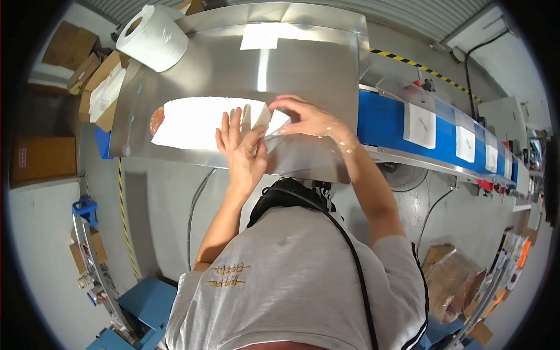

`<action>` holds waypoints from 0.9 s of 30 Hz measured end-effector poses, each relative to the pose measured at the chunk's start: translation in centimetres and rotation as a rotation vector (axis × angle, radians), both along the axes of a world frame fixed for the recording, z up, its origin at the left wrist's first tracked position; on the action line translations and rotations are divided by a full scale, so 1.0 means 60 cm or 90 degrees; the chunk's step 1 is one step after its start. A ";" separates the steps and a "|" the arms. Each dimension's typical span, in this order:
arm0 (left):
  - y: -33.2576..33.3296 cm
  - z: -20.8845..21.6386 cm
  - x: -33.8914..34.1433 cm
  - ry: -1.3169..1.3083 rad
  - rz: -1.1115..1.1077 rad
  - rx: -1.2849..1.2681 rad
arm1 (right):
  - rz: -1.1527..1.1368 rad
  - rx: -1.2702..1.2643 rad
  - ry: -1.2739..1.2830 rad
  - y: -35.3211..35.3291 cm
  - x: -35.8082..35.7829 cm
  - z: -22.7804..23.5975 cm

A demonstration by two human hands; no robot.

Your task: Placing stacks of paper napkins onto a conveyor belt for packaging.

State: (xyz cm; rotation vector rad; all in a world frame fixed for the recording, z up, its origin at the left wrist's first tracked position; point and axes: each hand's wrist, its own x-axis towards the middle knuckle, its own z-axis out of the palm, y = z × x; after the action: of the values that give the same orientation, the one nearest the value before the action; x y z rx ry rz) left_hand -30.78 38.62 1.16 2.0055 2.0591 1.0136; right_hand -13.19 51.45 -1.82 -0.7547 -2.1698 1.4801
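Note:
A long row of flat white packets, packed one against another, lies on the steel table. Over the right part of this row rests my left hand, its fingers stretched out and spread across the packets. At the row's right end, one white packet stands slightly apart. My right hand has its thumb and fingers around that packet's edge. A round reddish piece peeks out at the row's left end.
A large white roll stands at the table's far left corner. To the right runs a blue conveyor belt carrying several white packets under a clear cover. Open cardboard boxes are left of the table. A white sheet lies toward the back.

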 end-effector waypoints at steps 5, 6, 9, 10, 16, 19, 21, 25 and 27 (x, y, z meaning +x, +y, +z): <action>0.001 -0.015 -0.025 0.015 0.088 0.039 | -0.194 -0.239 0.102 -0.020 0.027 -0.038; 0.003 -0.016 -0.027 0.014 0.093 0.040 | -0.275 -0.262 0.104 -0.022 0.060 -0.043; 0.002 -0.018 -0.030 0.009 0.070 0.042 | -0.581 -0.119 -0.013 0.015 0.207 -0.147; 0.004 -0.020 -0.029 0.010 0.067 0.061 | -0.683 -0.009 -0.149 0.020 0.245 -0.140; 0.003 -0.016 -0.026 -0.011 0.067 0.065 | -0.746 0.481 -0.517 0.007 0.254 -0.055; 0.001 -0.014 -0.025 -0.011 0.053 0.046 | -0.323 0.433 -0.148 0.015 0.130 -0.035; -0.002 -0.014 -0.030 0.011 0.035 0.022 | -0.116 0.191 -0.039 0.002 0.020 -0.004; 0.005 0.003 -0.024 -0.016 0.057 0.030 | 0.026 0.334 -0.001 0.012 -0.046 -0.043; 0.005 -0.018 -0.041 -0.014 0.089 0.059 | -0.115 -0.206 0.025 -0.012 -0.011 -0.058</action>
State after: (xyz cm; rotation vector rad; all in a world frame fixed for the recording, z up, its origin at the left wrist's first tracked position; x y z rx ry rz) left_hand -33.25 38.90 0.07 1.9051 2.2066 1.1710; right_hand -13.82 50.74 -5.29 -0.9900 -1.7995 1.7525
